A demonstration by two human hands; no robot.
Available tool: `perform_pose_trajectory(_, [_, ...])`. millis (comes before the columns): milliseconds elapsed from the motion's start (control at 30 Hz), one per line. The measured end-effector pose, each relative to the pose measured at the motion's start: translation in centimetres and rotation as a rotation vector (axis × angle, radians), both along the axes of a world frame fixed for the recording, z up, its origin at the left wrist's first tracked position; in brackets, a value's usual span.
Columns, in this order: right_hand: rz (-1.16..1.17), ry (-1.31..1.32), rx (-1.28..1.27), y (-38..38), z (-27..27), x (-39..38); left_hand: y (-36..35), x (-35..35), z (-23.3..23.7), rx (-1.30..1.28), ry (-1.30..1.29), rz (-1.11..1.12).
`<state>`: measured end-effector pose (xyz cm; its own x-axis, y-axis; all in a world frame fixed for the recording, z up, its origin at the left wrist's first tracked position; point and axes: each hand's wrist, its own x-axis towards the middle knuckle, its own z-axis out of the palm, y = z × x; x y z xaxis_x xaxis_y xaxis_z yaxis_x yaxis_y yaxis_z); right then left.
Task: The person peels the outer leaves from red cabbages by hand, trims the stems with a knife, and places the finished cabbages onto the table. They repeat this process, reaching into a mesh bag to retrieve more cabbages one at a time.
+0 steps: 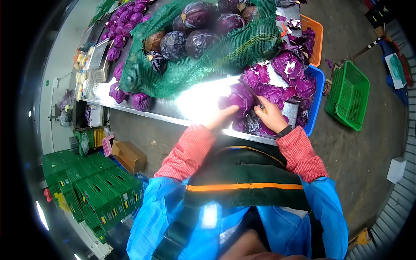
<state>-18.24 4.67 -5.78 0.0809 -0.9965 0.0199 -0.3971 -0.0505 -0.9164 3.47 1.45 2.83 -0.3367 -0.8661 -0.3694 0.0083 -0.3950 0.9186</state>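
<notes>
My left hand (220, 116) is closed around the near left side of a red cabbage (239, 96), lifted just above the metal table's (167, 113) front edge. Glare washes out part of that hand. In my right hand (272, 118), at the cabbage's right side, is a knife (261, 106); its blade is mostly hidden against the cabbage. Loose purple leaves (273, 92) are heaped beyond and to the right of my hands. A green mesh sack (195, 78) bearing several dark, untrimmed red cabbages (200, 42) lies further back on the table.
Trimmed cabbages (141, 102) are piled along the table's left side, near a weighing scale (99, 60). Blue (320, 93) and orange (318, 32) crates stand against the right edge. A green basket (349, 97) sits on the floor; green crates (102, 190) are stacked lower left.
</notes>
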Motion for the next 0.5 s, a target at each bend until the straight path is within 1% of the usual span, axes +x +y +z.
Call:
perform_pose_trajectory(67, [-0.076, 0.016, 0.139, -0.1, 1.0, -0.1, 0.1, -1.3, -2.1, -0.172, -0.070, 0.050])
perform_pose_trajectory(100, [-0.123, 0.051, 0.160, -0.1, 1.6, -0.5, 0.3, -2.0, -2.0, -0.206, -0.041, 0.053])
perform_pose_trajectory(133, [-0.150, 0.208, 0.110, 0.1, 2.6, -0.6, 0.4, -2.4, -2.0, -0.265, -0.089, 0.047])
perform_pose_trajectory(167, [-0.112, 0.270, 0.062, 0.3, 3.0, -0.6, 0.6, -2.9, -2.0, -0.325, -0.138, 0.043])
perform_pose_trajectory(233, [-0.080, 0.364, 0.016, 0.9, 3.6, -0.6, 0.7, -3.7, -2.0, -0.499, -0.390, 0.003])
perform_pose_trajectory(333, [-0.079, 0.453, 0.016, 1.3, 4.1, -1.0, 0.8, -4.3, -1.7, -0.536, -0.525, -0.021])
perform_pose_trajectory(433, [-0.068, 0.540, -0.018, 1.3, 4.6, -1.5, 0.6, -4.5, -1.5, -0.479, -0.550, -0.042])
perform_pose_trajectory(500, [-0.065, 0.625, -0.080, 1.2, 5.9, -1.6, 0.2, -4.7, -1.3, -0.513, -0.583, -0.048])
